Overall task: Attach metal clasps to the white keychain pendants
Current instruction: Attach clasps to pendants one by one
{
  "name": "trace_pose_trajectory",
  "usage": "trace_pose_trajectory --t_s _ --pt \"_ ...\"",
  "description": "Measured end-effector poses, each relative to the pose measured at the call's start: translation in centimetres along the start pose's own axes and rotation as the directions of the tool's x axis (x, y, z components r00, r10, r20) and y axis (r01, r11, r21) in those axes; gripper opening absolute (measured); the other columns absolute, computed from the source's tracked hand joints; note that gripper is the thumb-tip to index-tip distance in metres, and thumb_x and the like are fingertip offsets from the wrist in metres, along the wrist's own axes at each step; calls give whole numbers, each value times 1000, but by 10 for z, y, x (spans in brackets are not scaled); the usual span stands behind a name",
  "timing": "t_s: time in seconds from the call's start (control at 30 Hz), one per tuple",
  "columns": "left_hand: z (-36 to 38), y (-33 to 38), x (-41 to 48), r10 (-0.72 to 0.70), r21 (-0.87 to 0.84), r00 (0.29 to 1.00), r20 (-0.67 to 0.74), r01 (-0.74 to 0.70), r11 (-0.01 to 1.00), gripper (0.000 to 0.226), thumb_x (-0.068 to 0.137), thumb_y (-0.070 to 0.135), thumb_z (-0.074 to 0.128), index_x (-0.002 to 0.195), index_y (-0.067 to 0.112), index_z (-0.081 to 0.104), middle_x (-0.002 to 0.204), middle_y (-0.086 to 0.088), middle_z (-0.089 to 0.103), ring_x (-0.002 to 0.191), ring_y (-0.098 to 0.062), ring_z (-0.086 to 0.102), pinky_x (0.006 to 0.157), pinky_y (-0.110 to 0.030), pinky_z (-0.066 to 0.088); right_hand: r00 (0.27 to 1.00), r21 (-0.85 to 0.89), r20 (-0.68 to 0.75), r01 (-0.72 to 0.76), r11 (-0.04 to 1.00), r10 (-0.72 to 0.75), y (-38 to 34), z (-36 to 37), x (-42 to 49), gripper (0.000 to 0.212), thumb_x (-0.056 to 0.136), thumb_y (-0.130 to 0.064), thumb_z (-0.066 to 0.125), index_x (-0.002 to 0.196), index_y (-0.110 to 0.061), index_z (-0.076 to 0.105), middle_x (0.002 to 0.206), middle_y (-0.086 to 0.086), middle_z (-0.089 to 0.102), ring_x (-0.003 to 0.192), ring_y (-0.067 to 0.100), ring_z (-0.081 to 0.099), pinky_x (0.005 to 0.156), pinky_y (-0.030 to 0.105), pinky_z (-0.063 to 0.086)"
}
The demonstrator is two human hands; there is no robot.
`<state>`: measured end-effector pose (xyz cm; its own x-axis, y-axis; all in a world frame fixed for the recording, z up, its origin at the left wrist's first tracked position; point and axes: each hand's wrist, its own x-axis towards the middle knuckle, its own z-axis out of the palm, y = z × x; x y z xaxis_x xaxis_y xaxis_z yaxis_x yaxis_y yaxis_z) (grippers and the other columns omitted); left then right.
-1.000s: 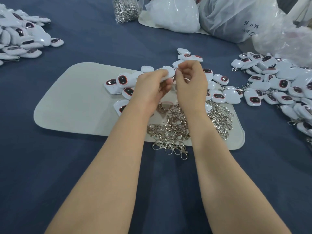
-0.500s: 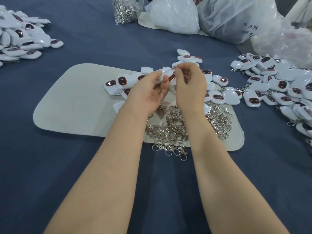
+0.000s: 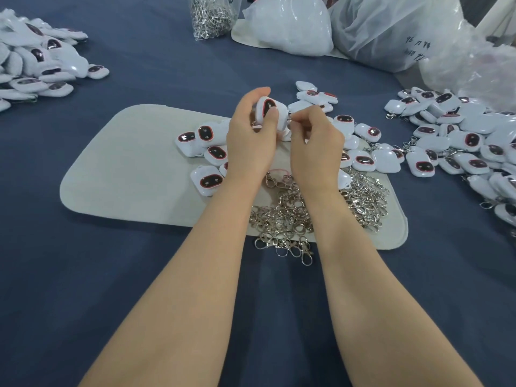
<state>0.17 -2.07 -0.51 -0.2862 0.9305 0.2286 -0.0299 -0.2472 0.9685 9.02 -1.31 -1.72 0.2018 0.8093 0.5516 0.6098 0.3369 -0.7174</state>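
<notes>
My left hand (image 3: 251, 141) grips a white pendant (image 3: 269, 108) with a dark oval face, held upright above the beige mat (image 3: 125, 174). My right hand (image 3: 315, 146) pinches a small metal clasp at the pendant's right edge; the clasp is mostly hidden by my fingers. A heap of silver clasps (image 3: 290, 219) lies on the mat under my wrists. Loose white pendants (image 3: 206, 141) lie on the mat to the left and right of my hands.
A pile of pendants (image 3: 460, 141) with clasps spreads at the right, another pile (image 3: 36, 62) at the far left. A clear bag of clasps (image 3: 212, 15) and white plastic bags (image 3: 290, 26) stand at the back on the blue cloth.
My left hand has turned the pendant so its dark face points toward me and raised it slightly. My right hand stays pinched at the pendant's edge.
</notes>
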Motion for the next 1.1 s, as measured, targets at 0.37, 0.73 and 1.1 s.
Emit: trace_pose_trajectory --t_s 0.37,0.73,1.1 --pt "5 -1 3 -307 -320 952 16 296 900 26 98 8 48 124 3 50 93 -8 58 51 -4 61 56 -17 51 985 228 32 -173 958 170 -3 0 4 9 90 -7 56 92 -16 56 81 -17 56 80 2 55 78 13 45" --pt "1 0 5 -472 -540 872 131 462 704 13 96 5 49 85 7 55 77 -5 59 50 -3 63 50 -15 50 990 197 -84 -95 976 114 -5 0 1 7 89 -5 57 91 -10 60 81 -8 60 75 3 55 71 6 40" --pt "0 2 -2 72 74 997 11 -73 995 29 95 5 47 118 19 57 120 7 57 103 9 53 92 -14 44 998 4 60 7 1000 -7 0 -1 1 13 88 0 51 91 -3 63 85 4 65 79 16 55 73 21 41"
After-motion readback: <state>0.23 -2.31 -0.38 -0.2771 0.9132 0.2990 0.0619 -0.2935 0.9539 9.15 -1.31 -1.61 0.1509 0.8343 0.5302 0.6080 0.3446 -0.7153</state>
